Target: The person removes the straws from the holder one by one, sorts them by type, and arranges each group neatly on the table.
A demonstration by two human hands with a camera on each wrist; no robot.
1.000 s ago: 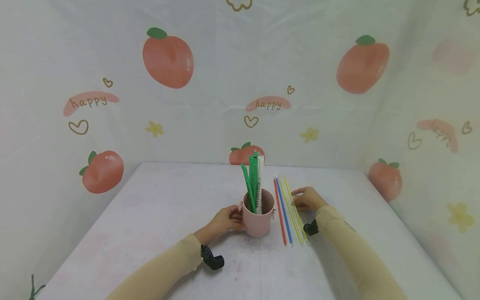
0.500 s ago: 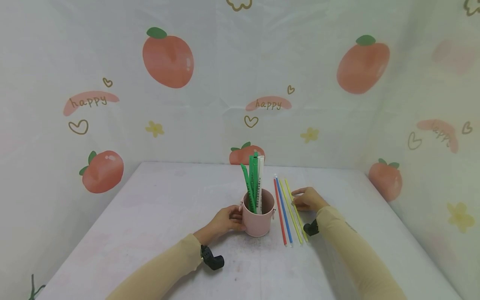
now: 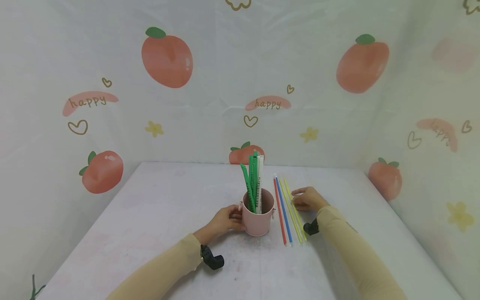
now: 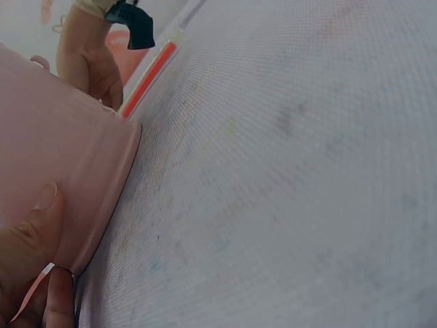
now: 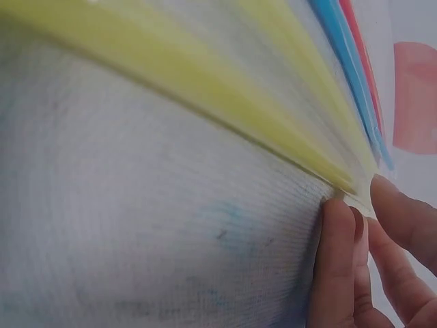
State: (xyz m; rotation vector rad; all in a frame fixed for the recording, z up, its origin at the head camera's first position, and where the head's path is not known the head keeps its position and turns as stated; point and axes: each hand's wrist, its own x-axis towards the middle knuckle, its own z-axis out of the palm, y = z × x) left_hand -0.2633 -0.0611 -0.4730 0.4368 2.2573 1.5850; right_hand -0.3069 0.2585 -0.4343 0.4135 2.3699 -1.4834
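Observation:
My left hand [image 3: 225,221] grips the left side of a pink bucket [image 3: 256,225], its thumb [image 4: 42,212] lying on the wall. Wrapped straws stand in the bucket: several green straws [image 3: 250,183] and a white straw [image 3: 259,183]. To the right lie a red straw [image 3: 279,208], a blue straw [image 3: 283,208] and two yellow straws [image 3: 300,225], side by side in clear wrappers. My right hand [image 3: 309,199] rests at the outer edge of the rightmost yellow straw [image 5: 205,89], fingertips touching its wrapper near the far end.
A white cloth [image 3: 180,196] covers the table. Behind it hangs a white curtain [image 3: 210,62] printed with peaches and lettering. Black wrist cameras [image 3: 213,258] are strapped to both forearms.
The two yellow straws have shifted slightly left, towards the blue one, with my right hand against the outer one. My left hand and the bucket stay where they were.

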